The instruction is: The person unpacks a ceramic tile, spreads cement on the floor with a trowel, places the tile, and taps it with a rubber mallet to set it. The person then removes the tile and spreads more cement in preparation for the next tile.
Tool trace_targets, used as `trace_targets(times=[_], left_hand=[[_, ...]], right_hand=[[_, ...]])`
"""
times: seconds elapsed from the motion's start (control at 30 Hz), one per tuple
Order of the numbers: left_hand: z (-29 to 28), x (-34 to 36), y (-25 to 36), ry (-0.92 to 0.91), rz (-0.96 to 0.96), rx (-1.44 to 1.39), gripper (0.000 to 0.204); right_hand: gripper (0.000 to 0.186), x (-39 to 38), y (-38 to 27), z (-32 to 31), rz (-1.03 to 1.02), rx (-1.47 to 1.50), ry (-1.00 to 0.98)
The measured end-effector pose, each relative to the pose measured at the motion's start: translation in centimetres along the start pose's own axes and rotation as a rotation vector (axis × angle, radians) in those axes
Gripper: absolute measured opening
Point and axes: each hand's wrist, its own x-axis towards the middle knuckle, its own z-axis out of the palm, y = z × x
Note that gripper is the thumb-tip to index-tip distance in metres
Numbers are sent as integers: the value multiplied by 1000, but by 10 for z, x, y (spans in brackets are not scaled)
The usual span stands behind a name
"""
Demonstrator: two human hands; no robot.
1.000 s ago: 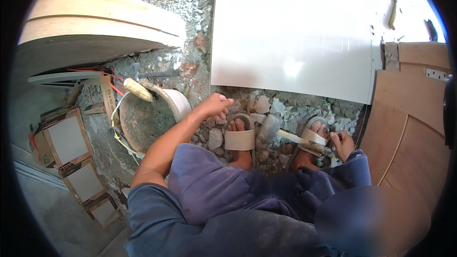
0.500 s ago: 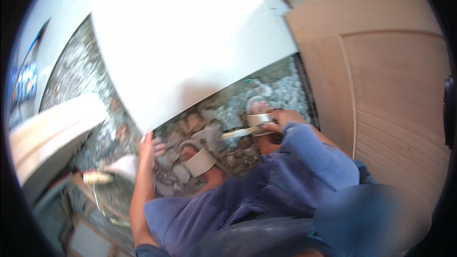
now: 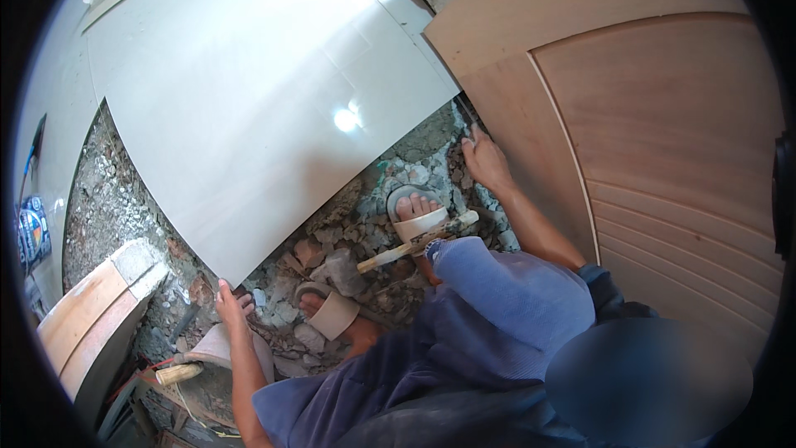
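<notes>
A large glossy white tile (image 3: 249, 116) slants across the floor ahead of me. At its near corner my left hand (image 3: 233, 305) has its fingers closed on the edge. My right hand (image 3: 487, 159) is by the tile's right corner, in the narrow gap beside a wooden door panel. Its forefinger is stretched out and its thumb apart; the other fingers are partly hidden. A wooden-handled tool (image 3: 387, 260) lies across the rubble and my right sandal (image 3: 423, 224), touched by neither hand; its kind is unclear.
Broken rubble (image 3: 340, 270) surrounds my sandalled feet. The brown door panel (image 3: 531, 116) lines the right side. To the left are a curved wooden piece (image 3: 95, 307), a pale-handled tool (image 3: 178, 373) near a pale basin-like object, and a blue patterned container (image 3: 33, 232).
My right hand has let go of the wooden-handled tool and reached forward to the tile's right corner. My left hand stays at the near corner. The view has shifted and sharpened.
</notes>
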Motion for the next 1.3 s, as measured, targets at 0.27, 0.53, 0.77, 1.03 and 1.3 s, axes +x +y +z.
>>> trace_targets(times=[0.27,0.53,0.77,1.03,1.3], left_hand=[[4,6,-6,19,40,31,57],[-2,25,-12,59,91,43,57],[4,20,0,126,120,73,50],[12,24,7,211,93,112,45],[16,8,40,285,67,408,82]], right_hand=[[63,18,1,17,-151,12,108],[55,35,-27,7,-151,-61,32],[61,35,-38,5,-185,-80,37],[62,43,-33,14,-172,-141,37],[62,44,-41,8,-222,-136,18]])
